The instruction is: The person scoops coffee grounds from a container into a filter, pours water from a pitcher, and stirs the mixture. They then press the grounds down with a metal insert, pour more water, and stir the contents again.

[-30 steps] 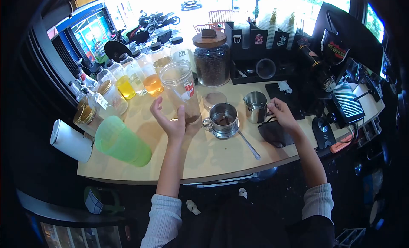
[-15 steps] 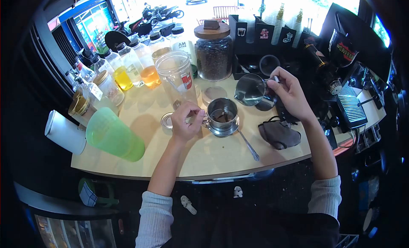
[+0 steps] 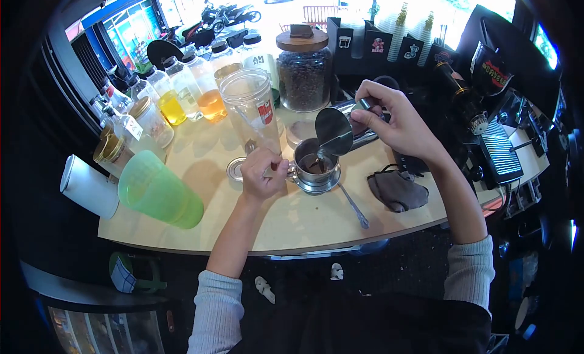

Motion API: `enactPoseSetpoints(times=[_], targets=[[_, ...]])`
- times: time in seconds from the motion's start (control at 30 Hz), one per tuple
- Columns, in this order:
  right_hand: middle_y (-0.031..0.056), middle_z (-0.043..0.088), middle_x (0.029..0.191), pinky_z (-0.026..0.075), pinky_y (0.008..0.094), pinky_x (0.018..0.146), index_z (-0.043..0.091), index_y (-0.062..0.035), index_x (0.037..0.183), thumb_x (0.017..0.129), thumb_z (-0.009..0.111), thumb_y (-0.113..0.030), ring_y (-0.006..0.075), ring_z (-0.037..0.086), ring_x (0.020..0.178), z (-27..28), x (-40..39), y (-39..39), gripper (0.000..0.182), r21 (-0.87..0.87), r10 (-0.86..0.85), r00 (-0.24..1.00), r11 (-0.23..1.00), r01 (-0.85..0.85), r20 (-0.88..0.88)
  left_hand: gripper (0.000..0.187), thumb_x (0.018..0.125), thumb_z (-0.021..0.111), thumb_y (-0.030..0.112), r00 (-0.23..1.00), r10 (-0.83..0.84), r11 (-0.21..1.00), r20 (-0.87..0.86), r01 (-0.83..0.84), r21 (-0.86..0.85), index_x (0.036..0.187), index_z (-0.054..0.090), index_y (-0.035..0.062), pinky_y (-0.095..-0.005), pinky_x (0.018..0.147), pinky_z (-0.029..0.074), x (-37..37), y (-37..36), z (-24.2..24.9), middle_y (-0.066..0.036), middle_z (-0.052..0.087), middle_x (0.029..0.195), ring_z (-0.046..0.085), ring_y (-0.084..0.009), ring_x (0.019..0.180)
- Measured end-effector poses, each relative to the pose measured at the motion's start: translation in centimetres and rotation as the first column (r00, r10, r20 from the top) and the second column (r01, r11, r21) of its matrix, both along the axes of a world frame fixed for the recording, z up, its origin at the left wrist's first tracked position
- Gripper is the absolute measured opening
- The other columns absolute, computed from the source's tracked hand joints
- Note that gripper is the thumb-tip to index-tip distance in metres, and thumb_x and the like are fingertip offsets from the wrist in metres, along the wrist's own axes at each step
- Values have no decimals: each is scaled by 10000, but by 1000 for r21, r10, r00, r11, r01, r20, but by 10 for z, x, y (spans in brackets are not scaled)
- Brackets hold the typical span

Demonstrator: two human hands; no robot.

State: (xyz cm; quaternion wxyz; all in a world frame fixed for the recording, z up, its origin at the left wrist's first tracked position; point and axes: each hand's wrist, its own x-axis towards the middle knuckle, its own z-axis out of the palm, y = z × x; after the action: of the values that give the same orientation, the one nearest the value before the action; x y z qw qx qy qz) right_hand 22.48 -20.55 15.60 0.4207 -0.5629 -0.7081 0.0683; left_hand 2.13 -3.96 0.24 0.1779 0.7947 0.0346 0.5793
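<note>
Now tipped over the metal filter cup (image 3: 316, 164), steel pitcher (image 3: 340, 130) clamped in right hand (image 3: 389, 119); lifted clear of bench (image 3: 292, 220) moments ago. Left hand (image 3: 263, 174) pinching cup's handle.

Strong daylight from windows at top, blown-out glare there. Counter (image 3: 304, 217) evenly lit, soft shadows toward viewer. Heavy fisheye distortion, dark vignette at corners. Centre sharp; edges murky, slightly blurred.
</note>
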Motion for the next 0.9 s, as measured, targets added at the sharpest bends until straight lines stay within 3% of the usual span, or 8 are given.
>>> enactPoseSetpoints(times=[0.03,0.1,0.43,0.5,0.6,0.9], targets=[[9,421,592,333,243,532,485,5,864,873,620,-89,82,384,571,2,-1,-1,165,-2,0,1000,1000,0,-1,175,730,699,75,1000,1,1000,0,-1,11,638,555,37,-328,496,404,0,0,0,-85,545,590,530,-238,516],[19,579,694,330,263,613,505,-17,843,856,621,-118,98,403,634,6,-3,-2,154,-74,-64,993,995,71,97,175,728,698,73,1000,2,1000,-6,-2,-4,638,553,38,-328,496,403,0,-1,1,-84,542,589,528,-241,517],[23,621,688,327,269,612,510,-23,845,843,607,-98,97,417,638,6,-6,-1,123,-86,-70,986,993,84,151,182,741,691,65,1000,0,1000,-1,0,-29,634,546,39,-316,495,400,1,-6,6,-70,527,575,527,-214,506],[42,385,581,290,289,508,487,4,842,849,652,-124,118,348,550,1,-4,-1,209,15,-35,991,999,34,126,183,743,692,68,1000,-2,1000,1,2,-22,635,547,39,-312,494,400,1,-5,5,-69,527,574,526,-210,503],[42,376,587,288,289,510,493,3,847,849,652,-124,120,339,558,0,-4,-4,204,13,-33,997,999,32,68,184,743,698,75,1000,-7,1000,-3,7,-20,637,552,41,-305,491,397,1,-5,6,-66,528,573,526,-203,503],[40,376,614,300,301,538,502,6,861,837,660,-128,130,341,587,2,0,-7,209,31,-84,989,996,81,122,187,733,719,91,998,-49,997,-31,47,-58,641,562,48,-298,486,393,1,-5,6,-60,526,580,524,-187,511]])
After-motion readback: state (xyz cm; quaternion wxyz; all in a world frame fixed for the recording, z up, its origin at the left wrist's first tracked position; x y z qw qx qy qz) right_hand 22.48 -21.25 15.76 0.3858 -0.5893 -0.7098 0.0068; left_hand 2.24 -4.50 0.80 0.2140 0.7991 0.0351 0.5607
